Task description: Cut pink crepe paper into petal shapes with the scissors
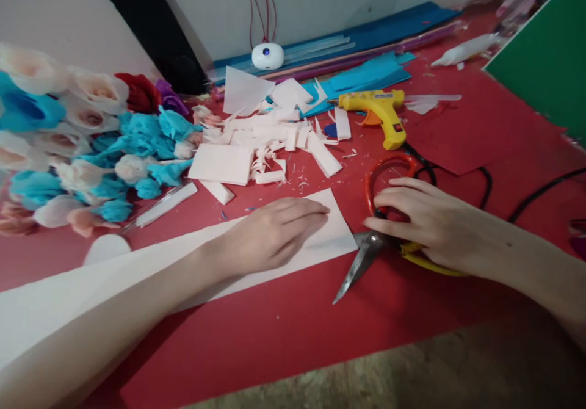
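Observation:
A long strip of white paper runs across the front of the table from the left edge. My left hand lies on it near its right end, fingers stretched out and pressing it down. Just right of that end, my right hand grips a pair of scissors with one red and one yellow handle loop. Its fingers lie over the pivot and the red loop. The blades point toward the front left, one tip beyond the paper's corner. Part of the yellow loop is hidden under the hand.
Behind the strip lie white paper scraps and a yellow glue gun with a black cord. Blue and white paper flowers crowd the left. Blue paper sheets and a white device are at the back, a green board at right.

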`<state>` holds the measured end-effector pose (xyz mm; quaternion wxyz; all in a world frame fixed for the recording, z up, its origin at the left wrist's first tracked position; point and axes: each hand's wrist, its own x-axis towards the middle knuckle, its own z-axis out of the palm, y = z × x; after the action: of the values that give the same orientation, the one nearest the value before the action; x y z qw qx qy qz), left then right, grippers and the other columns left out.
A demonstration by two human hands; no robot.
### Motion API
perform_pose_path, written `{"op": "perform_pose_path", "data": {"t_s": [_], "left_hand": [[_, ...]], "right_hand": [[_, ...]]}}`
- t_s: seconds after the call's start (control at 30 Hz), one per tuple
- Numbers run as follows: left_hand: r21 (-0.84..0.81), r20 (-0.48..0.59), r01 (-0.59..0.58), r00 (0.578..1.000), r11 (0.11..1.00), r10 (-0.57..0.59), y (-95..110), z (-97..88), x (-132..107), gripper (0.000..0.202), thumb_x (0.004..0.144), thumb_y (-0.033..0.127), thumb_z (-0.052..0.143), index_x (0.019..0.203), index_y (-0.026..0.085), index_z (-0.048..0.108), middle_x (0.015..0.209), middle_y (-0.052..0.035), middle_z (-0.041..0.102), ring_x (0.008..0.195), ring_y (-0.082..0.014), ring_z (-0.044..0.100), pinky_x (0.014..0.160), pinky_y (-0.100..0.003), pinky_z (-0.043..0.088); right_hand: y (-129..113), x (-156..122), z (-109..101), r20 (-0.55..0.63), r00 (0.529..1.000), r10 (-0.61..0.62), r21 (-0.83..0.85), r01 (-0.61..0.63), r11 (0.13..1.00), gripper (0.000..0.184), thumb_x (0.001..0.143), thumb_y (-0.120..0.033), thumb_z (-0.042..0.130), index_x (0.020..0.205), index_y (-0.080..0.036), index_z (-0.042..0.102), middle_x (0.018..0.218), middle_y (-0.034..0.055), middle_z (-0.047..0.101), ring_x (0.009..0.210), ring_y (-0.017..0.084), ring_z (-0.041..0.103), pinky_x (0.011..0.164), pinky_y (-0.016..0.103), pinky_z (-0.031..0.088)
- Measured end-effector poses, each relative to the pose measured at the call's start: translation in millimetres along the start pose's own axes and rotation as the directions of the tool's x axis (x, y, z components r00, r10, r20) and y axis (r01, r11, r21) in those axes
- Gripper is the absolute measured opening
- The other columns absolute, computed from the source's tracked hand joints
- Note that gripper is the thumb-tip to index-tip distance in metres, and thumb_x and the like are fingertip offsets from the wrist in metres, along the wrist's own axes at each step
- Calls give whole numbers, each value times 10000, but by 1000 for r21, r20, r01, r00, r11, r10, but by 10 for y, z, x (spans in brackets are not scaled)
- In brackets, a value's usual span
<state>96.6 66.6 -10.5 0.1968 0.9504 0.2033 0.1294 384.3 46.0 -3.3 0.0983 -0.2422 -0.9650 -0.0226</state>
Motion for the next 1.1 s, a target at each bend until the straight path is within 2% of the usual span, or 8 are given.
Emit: {"op": "perform_pose_path", "data": {"t_s": [0.2,0.5,0.67,0.8,0.87,0.97,1.03,1.1], "left_hand": [[23,9,-6,1000,1000,6,-15,10,-3,340,901,123,391,1229,129,481,1272,-108,534,1172,-196,491,1014,-368,425],[35,3,-20,1000,999,19,-21,19,-7,341,905,127,387,1234,125,474,1272,-113,535,1173,-198,492,1017,-366,419],[40,5,-24,1000,999,24,-34,22,-16,343,902,126,396,1235,124,475,1284,-111,526,1180,-194,486,1026,-354,410],[35,0,-15,1000,999,15,-38,29,-22,347,903,132,401,1243,140,471,1280,-106,531,1170,-193,497,1017,-354,418],[31,-2,-14,1000,999,14,-40,33,-23,353,901,132,403,1248,148,467,1280,-105,531,1170,-196,498,1011,-359,423],[32,-3,-20,1000,999,20,-42,35,-23,357,898,128,410,1250,139,465,1279,-106,530,1174,-192,493,1017,-350,418],[28,-2,-20,1000,999,20,-40,31,-21,353,897,124,409,1245,136,470,1275,-105,532,1173,-188,492,1019,-346,415],[20,-4,-15,1000,1000,16,-34,25,-19,351,898,123,406,1242,139,472,1270,-105,533,1172,-187,490,1016,-346,419]], "right_hand": [[-4,-14,6,-4,1000,-16,47,16,999,389,734,-25,406,1065,-153,563,1031,123,500,990,260,447,883,460,397],[-38,-50,3,-40,999,6,60,-4,998,342,807,-24,344,1043,-156,553,963,104,493,898,222,468,775,391,413],[-55,-50,-54,-22,999,47,5,-47,999,404,783,28,309,972,-179,599,823,81,497,731,195,453,631,336,383],[-67,-54,-115,13,999,33,-63,-33,998,364,784,5,340,911,-174,632,715,71,479,626,188,416,557,327,335],[-69,-90,-121,24,999,25,-92,-22,996,323,820,-45,360,944,-166,633,705,68,477,615,189,413,544,325,329],[-70,-173,-105,41,997,59,-131,-54,990,349,860,-94,368,1132,-174,572,754,59,490,639,185,429,554,308,347],[-74,-216,-96,61,995,82,-143,-73,987,405,861,-98,382,1242,-172,498,813,62,507,702,191,464,587,300,378],[-83,-230,-98,76,994,78,-137,-67,988,427,849,-106,404,1267,-152,478,864,78,524,814,220,496,650,312,415]]}}
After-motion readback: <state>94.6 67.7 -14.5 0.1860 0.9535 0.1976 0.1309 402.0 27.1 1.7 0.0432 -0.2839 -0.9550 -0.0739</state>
